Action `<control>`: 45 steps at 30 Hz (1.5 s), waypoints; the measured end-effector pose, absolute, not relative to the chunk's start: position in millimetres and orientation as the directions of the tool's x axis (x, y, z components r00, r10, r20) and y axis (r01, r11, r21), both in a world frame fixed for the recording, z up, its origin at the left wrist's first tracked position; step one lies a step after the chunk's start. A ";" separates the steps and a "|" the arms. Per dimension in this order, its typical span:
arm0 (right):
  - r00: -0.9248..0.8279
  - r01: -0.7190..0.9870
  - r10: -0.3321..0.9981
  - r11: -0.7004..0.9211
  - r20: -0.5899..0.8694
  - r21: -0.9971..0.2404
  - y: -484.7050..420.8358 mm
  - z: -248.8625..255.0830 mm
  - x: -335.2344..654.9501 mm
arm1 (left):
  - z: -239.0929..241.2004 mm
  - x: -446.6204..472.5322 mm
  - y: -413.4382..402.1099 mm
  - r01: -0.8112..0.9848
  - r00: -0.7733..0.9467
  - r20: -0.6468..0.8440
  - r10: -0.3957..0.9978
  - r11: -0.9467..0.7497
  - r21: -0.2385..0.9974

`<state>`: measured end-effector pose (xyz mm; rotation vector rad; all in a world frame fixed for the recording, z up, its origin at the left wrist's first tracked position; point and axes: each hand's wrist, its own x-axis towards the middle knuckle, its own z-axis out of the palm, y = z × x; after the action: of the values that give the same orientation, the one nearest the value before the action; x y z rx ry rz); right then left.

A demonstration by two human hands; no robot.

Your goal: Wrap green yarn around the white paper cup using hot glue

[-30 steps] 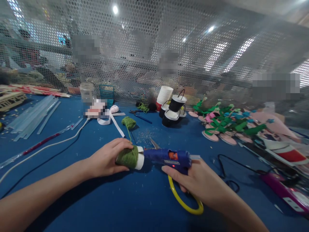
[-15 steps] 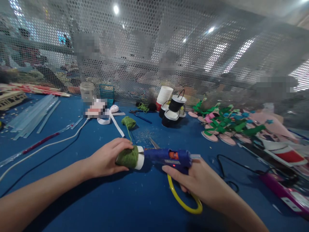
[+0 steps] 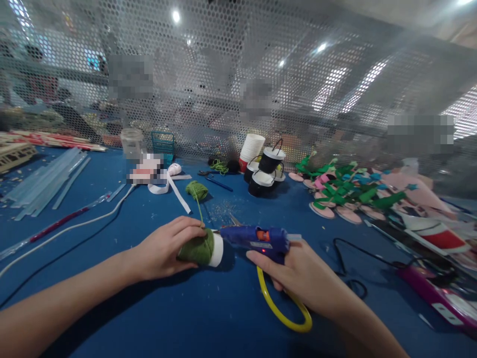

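Note:
My left hand (image 3: 169, 248) is wrapped around a white paper cup (image 3: 216, 249) wound with green yarn (image 3: 197, 248), held on its side with the white end facing right. A strand runs from it back to a small green yarn ball (image 3: 197, 190). In my right hand (image 3: 298, 271) is a blue glue gun (image 3: 268, 243) with a lit red light and a clear glue stick at its rear. Its nozzle points left, at the cup's upper edge; contact is unclear. A yellow loop (image 3: 306, 320) curves below my right hand. A pointed metal blade (image 3: 234, 220) shows behind the gun.
Behind are black-and-white cups (image 3: 266, 171), a white cup stack (image 3: 252, 146), pliers (image 3: 219, 184) and white ribbon (image 3: 179, 191). Green and pink felt pieces (image 3: 346, 194) and a purple power strip (image 3: 436, 293) lie right. Clear strips (image 3: 48, 181) and a white cable (image 3: 93, 219) lie left.
The cup has turned slightly in my left hand, and the glue gun's nozzle now sits nearer its upper edge. My right hand has shifted slightly left. Both hands keep their hold.

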<state>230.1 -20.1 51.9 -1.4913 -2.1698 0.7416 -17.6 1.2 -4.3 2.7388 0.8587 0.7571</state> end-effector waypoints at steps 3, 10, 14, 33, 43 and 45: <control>-0.359 0.716 0.932 0.306 0.046 -0.627 -22.3 53.1 230.7 | -2.9 -17.6 2.4 0.506 0.669 0.391 0.632 -0.772 0.384; -0.365 0.721 0.930 0.318 0.053 -0.616 -25.5 50.8 231.6 | -3.0 -16.1 1.9 0.600 0.520 0.327 0.789 -0.610 0.517; -0.380 0.708 0.923 0.336 0.067 -0.621 -25.2 48.6 232.4 | 0.5 -13.6 1.8 0.624 0.466 0.314 0.827 -0.559 0.545; -0.323 0.743 0.946 0.276 0.033 -0.610 -23.4 53.4 233.2 | -4.5 -16.8 -0.7 0.483 0.665 0.442 0.601 -0.799 0.360; -0.313 0.708 0.950 0.246 0.018 -0.662 -22.1 54.7 231.2 | -4.6 -16.1 0.2 0.451 0.722 0.461 0.516 -0.856 0.253; -0.290 0.699 0.957 0.199 -0.017 -0.687 -21.4 53.7 231.0 | -5.8 -16.8 0.8 0.454 0.698 0.461 0.548 -0.837 0.306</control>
<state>231.0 -21.4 53.7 -1.5436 -2.0650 0.8369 -16.8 0.8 -5.8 2.7371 0.8142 0.8249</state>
